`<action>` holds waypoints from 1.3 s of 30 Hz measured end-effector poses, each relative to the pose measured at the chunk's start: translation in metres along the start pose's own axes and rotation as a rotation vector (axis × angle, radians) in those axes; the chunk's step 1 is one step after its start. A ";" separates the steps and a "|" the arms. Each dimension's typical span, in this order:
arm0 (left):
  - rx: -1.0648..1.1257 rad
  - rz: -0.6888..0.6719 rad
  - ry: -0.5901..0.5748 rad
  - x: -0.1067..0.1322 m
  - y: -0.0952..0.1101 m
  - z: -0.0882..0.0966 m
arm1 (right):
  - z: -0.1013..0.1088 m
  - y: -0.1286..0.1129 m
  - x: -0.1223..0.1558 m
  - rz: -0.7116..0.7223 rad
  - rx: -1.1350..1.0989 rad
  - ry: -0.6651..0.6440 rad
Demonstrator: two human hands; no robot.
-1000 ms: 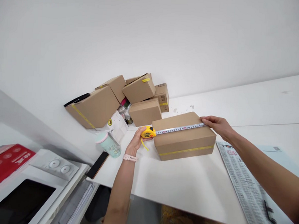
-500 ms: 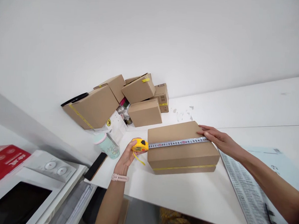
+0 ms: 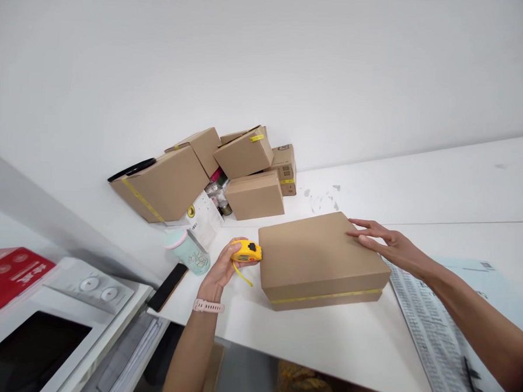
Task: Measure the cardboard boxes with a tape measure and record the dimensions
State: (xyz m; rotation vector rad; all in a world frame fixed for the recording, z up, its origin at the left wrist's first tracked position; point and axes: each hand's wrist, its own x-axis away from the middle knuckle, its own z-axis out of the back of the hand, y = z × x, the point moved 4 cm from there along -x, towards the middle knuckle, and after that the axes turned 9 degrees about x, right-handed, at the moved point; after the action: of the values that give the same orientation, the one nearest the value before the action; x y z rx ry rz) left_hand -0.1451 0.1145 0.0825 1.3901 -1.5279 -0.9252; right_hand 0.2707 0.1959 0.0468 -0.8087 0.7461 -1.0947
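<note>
A yellow tape measure is held in my left hand, close against the left end of a brown cardboard box. No blade shows outside its case; a yellow wrist strap dangles below it. The box lies flat on the white table, with a strip of yellow tape along its near side. My right hand rests its fingers, stretched and slightly apart, on the box's top near the far right corner, holding nothing.
Several cardboard boxes are stacked by the wall. A mint tumbler and a dark phone-like slab are left of my left hand. A microwave stands at the lower left. Printed sheets lie under my right arm.
The tape blade that stretched across the box top has gone back into its case. My right fingers have let go of its end. The box's near right corner sits slightly farther right.
</note>
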 end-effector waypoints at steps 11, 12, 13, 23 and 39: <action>-0.161 -0.075 -0.230 0.027 0.015 -0.105 | -0.049 -0.120 0.031 0.111 -0.035 -0.165; -0.175 -0.063 -0.245 0.029 0.013 -0.114 | -0.058 -0.130 0.036 0.097 -0.074 -0.244; -0.186 -0.050 -0.256 0.031 0.010 -0.120 | -0.065 -0.137 0.040 0.082 -0.100 -0.295; -0.159 -0.061 0.015 0.014 0.011 -0.025 | 0.014 -0.041 0.002 -0.144 -0.274 0.129; -0.180 0.054 0.205 -0.001 0.017 0.062 | -0.007 -0.015 -0.013 -0.233 0.091 0.008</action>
State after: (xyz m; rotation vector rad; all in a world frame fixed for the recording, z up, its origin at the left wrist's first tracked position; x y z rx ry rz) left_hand -0.2086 0.1157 0.0752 1.2674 -1.2901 -0.8376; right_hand 0.2542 0.2028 0.0578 -0.8283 0.6143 -1.3319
